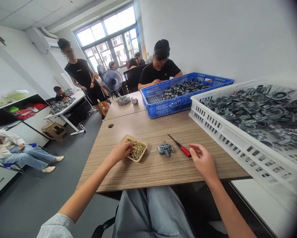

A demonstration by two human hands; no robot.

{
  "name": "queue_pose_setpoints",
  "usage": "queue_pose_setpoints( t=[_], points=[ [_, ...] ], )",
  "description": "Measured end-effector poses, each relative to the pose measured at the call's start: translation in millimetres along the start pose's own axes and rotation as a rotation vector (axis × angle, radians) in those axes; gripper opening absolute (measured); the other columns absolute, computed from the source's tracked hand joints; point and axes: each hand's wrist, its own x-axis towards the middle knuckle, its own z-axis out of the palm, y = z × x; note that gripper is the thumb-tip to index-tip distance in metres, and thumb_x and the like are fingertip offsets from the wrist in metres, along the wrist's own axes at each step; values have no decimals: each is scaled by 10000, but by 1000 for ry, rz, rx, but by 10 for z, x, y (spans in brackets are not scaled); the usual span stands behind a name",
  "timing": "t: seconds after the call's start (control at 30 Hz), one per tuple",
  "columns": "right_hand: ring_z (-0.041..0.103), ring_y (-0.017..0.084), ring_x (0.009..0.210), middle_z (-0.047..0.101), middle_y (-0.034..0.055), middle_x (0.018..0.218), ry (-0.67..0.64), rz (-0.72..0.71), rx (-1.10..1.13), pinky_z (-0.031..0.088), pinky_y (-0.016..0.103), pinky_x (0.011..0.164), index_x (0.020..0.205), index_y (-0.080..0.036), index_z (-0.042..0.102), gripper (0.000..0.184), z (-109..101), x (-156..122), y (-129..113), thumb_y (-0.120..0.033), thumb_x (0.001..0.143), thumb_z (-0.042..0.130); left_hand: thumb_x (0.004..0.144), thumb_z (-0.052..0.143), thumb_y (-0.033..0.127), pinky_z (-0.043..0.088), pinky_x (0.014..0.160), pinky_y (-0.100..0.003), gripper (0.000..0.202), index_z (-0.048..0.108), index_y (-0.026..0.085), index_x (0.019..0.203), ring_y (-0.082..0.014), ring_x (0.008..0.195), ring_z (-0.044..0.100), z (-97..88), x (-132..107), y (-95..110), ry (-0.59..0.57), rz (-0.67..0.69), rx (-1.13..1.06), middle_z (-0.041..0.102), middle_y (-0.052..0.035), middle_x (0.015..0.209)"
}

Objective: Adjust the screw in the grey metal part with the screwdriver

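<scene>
My left hand (120, 151) reaches into a small tan tray (141, 142) full of brass screws, its fingers pinched together among them. My right hand (203, 160) lies on the wooden table (150, 129), fingers loosely curled, touching the red handle of a screwdriver (182, 148) whose dark shaft points away to the left. Between the tray and the screwdriver sits a small grey metal part (165, 149), untouched.
A white crate (240, 145) of grey metal parts stands at my right, a blue crate (173, 102) of similar parts behind it. A seated person in black works across the table. Other people, a fan (112, 80) and a side table are at the left.
</scene>
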Motion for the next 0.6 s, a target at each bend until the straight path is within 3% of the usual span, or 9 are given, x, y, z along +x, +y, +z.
queue_pose_setpoints(
  t=[0.17,0.43,0.6],
  points=[
    [735,282,920,768,134,1065,4,-5,-10,611,451,831,1039,-204,717,289,4,-7,-34,-425,893,600,906,471,86,512,792,-314,291,704,227,1007,-236,925,690,-30,17,58,-14,-19,54,735,-79,1047],
    [732,276,903,768,130,1040,-1,4,-10,600,448,840,1040,-198,713,272,-10,2,-59,-397,900,589,953,486,129,525,832,-313,267,697,229,1082,-243,969,702,-36,39,-48,-61,-46,95,732,-81,1066],
    [725,280,958,760,137,1095,-25,-3,-34,589,443,877,1054,-204,717,264,-36,-13,-116,-389,925,581,1006,465,199,537,887,-330,244,706,198,1045,-227,983,690,-61,84,-20,117,18,-64,722,-94,1075]
  ],
)
